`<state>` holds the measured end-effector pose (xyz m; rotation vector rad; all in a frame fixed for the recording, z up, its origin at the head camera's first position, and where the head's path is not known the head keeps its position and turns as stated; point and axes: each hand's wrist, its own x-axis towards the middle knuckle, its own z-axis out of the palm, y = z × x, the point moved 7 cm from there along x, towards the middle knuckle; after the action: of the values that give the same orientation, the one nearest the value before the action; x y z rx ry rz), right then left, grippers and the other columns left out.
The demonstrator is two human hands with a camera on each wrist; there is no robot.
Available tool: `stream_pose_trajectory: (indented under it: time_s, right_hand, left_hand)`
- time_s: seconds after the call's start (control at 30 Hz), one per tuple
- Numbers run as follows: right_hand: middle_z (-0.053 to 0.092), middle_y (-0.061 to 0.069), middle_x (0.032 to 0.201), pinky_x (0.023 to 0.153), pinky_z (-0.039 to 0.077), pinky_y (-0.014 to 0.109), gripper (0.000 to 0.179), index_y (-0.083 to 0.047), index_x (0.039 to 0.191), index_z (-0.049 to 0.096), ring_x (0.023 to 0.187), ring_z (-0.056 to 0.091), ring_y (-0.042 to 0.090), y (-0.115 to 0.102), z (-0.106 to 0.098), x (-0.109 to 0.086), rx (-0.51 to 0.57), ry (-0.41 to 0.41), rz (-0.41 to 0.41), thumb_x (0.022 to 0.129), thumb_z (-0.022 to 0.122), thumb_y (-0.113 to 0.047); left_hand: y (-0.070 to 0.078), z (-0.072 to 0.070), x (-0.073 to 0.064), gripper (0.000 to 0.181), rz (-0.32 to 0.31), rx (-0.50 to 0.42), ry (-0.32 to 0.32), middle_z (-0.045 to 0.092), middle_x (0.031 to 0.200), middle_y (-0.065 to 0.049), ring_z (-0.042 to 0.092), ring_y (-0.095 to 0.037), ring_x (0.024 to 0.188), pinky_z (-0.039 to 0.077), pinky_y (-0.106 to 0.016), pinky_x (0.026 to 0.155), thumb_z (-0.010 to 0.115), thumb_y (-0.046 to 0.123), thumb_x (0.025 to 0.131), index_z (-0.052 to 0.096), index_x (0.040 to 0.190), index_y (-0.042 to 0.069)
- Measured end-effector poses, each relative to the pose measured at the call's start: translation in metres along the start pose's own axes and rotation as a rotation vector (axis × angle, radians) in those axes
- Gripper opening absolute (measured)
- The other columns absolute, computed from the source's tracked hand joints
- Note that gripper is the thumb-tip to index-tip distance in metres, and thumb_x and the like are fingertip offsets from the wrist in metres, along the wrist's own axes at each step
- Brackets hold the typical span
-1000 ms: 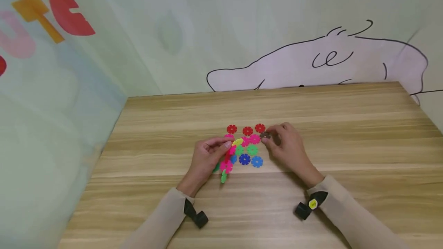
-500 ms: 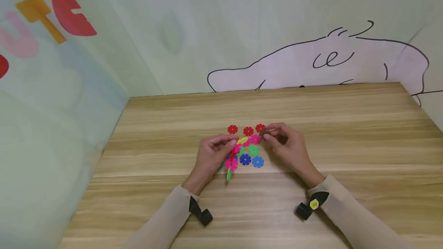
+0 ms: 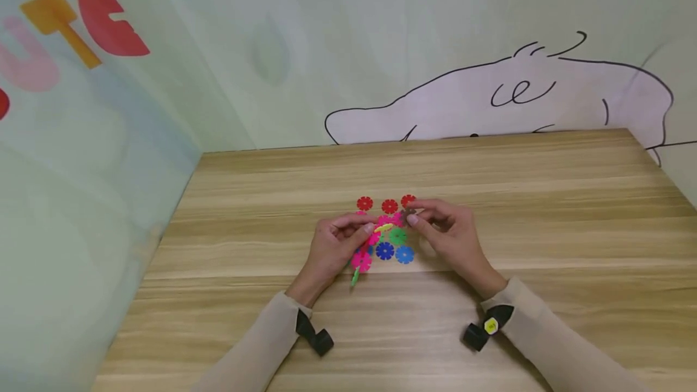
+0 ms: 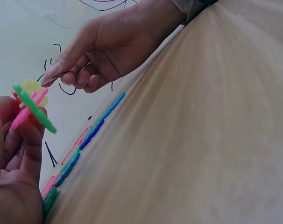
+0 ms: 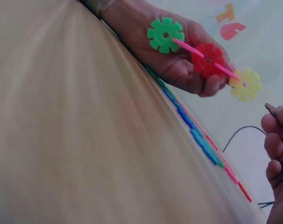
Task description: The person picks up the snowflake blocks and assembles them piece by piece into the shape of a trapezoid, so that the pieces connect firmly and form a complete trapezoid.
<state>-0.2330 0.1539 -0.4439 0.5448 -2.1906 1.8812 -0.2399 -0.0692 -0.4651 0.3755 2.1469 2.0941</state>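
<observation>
My left hand (image 3: pixel 337 247) pinches a chain of notched plastic discs above the table. In the right wrist view the chain runs from a green disc (image 5: pixel 166 35) through a pink one, a red disc (image 5: pixel 208 59) and another pink one to a yellow disc (image 5: pixel 245 84) at its end. Between thumb and fingertips, my right hand (image 3: pixel 454 235) holds a brown notched disc (image 3: pixel 408 215). That disc is close to the yellow end; the right wrist view shows a small gap between them.
Loose discs lie flat in rows under the hands: red discs (image 3: pixel 389 206) at the back, then pink, a green disc (image 3: pixel 398 236), and a dark blue disc (image 3: pixel 385 251) beside a light blue disc (image 3: pixel 405 254). The wooden table (image 3: pixel 261 180) meets a printed backdrop (image 3: pixel 261 77) behind.
My left hand has shifted slightly right with the chain, and the yellow disc has turned more edge-on. The right hand has brought the brown disc left, nearer the yellow one.
</observation>
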Motion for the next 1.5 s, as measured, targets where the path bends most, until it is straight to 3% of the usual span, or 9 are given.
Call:
stream_pose_trajectory:
  time_s: [0.07, 0.23, 0.33, 0.53, 0.7, 1.0, 1.27, 1.5]
  right_hand:
    - [0.081, 0.019, 0.092, 0.079, 0.058, 0.019, 0.023, 0.003, 0.12, 0.076, 0.094, 0.076, 0.005, -0.002, 0.005, -0.001, 0.031, -0.019, -0.006, 0.098, 0.073, 0.003]
    - [0.082, 0.018, 0.094, 0.081, 0.06, 0.02, 0.022, 0.002, 0.12, 0.076, 0.096, 0.077, 0.005, -0.001, 0.012, -0.004, 0.05, -0.034, 0.033, 0.098, 0.074, 0.001]
    - [0.081, 0.019, 0.094, 0.081, 0.06, 0.021, 0.023, 0.0, 0.12, 0.076, 0.096, 0.077, 0.005, 0.0, 0.012, -0.005, 0.049, -0.024, 0.051, 0.098, 0.073, 0.002]
    - [0.082, 0.019, 0.096, 0.083, 0.06, 0.02, 0.022, -0.002, 0.121, 0.077, 0.1, 0.077, 0.008, 0.0, 0.011, -0.005, 0.04, -0.016, 0.055, 0.099, 0.075, -0.004]
    - [0.082, 0.015, 0.093, 0.075, 0.057, 0.02, 0.02, 0.0, 0.118, 0.077, 0.089, 0.075, 0.006, 0.0, 0.013, -0.004, 0.04, -0.03, 0.042, 0.098, 0.075, 0.0]
    - [0.082, -0.016, 0.111, 0.081, 0.061, 0.019, 0.019, 0.005, 0.114, 0.079, 0.1, 0.076, 0.003, -0.001, 0.018, -0.007, 0.071, -0.041, 0.049, 0.096, 0.078, -0.002]
    - [0.084, -0.004, 0.113, 0.084, 0.062, 0.02, 0.024, 0.005, 0.121, 0.076, 0.102, 0.076, 0.002, -0.004, 0.022, -0.004, 0.098, -0.078, 0.026, 0.098, 0.074, 0.002]
    - [0.082, -0.018, 0.108, 0.078, 0.063, 0.021, 0.024, 0.006, 0.124, 0.073, 0.092, 0.077, 0.002, -0.003, 0.022, -0.005, 0.127, -0.077, 0.056, 0.1, 0.071, 0.002]
  left_hand:
    - [0.0, 0.0, 0.0, 0.022, 0.002, 0.004, 0.0, 0.079, 0.113, -0.023, 0.068, -0.003, 0.081, 0.056, -0.016, 0.071, 0.074, 0.009, 0.1, 0.078, 0.119, -0.002]
    - [0.0, 0.0, 0.001, 0.021, 0.005, 0.005, -0.004, 0.081, 0.099, 0.005, 0.07, -0.003, 0.08, 0.057, -0.017, 0.072, 0.075, 0.008, 0.099, 0.078, 0.118, -0.003]
    - [0.0, 0.001, 0.001, 0.021, 0.007, -0.007, -0.009, 0.08, 0.095, 0.013, 0.071, -0.003, 0.081, 0.058, -0.017, 0.072, 0.076, 0.007, 0.099, 0.078, 0.116, -0.005]
    - [0.0, 0.002, 0.001, 0.02, 0.006, -0.018, -0.012, 0.08, 0.095, 0.01, 0.071, -0.003, 0.08, 0.058, -0.017, 0.071, 0.077, 0.007, 0.098, 0.078, 0.114, -0.005]
    - [0.0, 0.003, 0.002, 0.019, 0.011, -0.022, -0.019, 0.081, 0.094, 0.004, 0.07, -0.002, 0.077, 0.059, -0.017, 0.069, 0.077, 0.005, 0.097, 0.078, 0.113, -0.006]
    - [0.002, 0.002, -0.002, 0.017, 0.04, 0.044, -0.016, 0.079, 0.089, 0.013, 0.065, -0.002, 0.073, 0.053, -0.016, 0.065, 0.079, 0.011, 0.098, 0.08, 0.109, -0.003]
    - [0.006, 0.001, -0.004, 0.019, 0.05, 0.006, -0.005, 0.077, 0.084, 0.013, 0.064, -0.002, 0.07, 0.052, -0.015, 0.062, 0.077, 0.008, 0.098, 0.078, 0.11, -0.007]
    - [0.01, 0.005, -0.004, 0.019, 0.048, 0.009, -0.024, 0.075, 0.083, 0.012, 0.065, -0.004, 0.071, 0.054, -0.017, 0.064, 0.075, 0.007, 0.099, 0.077, 0.114, -0.004]
